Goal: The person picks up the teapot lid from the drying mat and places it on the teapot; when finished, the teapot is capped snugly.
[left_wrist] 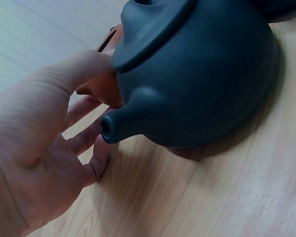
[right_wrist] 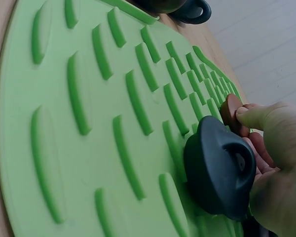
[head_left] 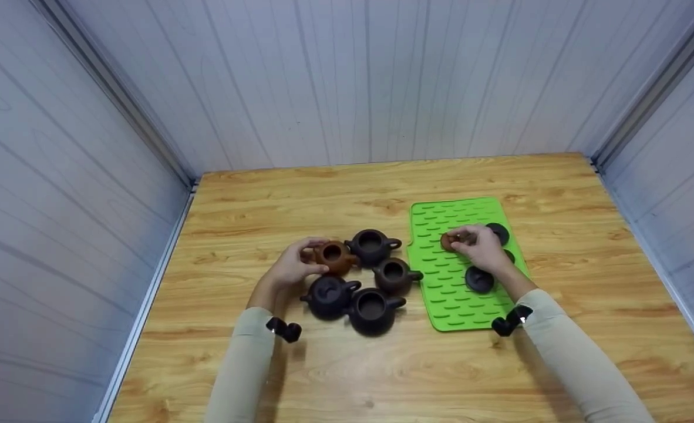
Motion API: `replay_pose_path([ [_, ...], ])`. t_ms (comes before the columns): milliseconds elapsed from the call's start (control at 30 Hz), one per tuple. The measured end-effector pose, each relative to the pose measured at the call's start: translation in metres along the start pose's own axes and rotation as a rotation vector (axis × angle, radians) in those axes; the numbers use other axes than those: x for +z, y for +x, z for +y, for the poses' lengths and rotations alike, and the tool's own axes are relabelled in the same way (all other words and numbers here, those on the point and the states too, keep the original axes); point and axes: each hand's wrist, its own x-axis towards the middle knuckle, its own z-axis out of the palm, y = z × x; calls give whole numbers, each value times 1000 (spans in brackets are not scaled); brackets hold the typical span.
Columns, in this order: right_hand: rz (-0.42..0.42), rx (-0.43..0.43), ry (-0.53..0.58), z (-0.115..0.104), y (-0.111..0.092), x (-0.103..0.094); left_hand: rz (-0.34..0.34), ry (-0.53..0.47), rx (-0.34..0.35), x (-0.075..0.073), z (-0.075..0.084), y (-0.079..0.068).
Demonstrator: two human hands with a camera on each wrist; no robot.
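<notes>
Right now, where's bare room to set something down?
Free: table between teapots and back wall; near-left corner of the green mat. Crowded: teapots at the left hand; the mat's right side, with dark lids beside the right hand.

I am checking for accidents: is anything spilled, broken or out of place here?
Nothing stands out: no spill or damage shows. The dark teapots stand upright, dark lids lie on the green mat, and the right hand holds the brown lid.

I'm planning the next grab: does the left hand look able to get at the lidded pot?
Probably yes, once the left hand lets go of the orange-brown pot: the lidded pot stands close by, nothing between.
</notes>
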Motion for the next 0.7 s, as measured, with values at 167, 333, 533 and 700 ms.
replay_pose_path([
  [167, 10, -20, -8, 1, 2, 0, 3, 4, -2, -1, 0, 0],
  [333, 11, -35, -6, 1, 2, 0, 8, 7, -15, 0, 1, -1],
  [533, 12, -31, -7, 1, 4, 0, 16, 2, -16, 1, 2, 1],
  [700, 5, -15, -13, 1, 5, -2, 14, 3, -10, 1, 2, 2],
])
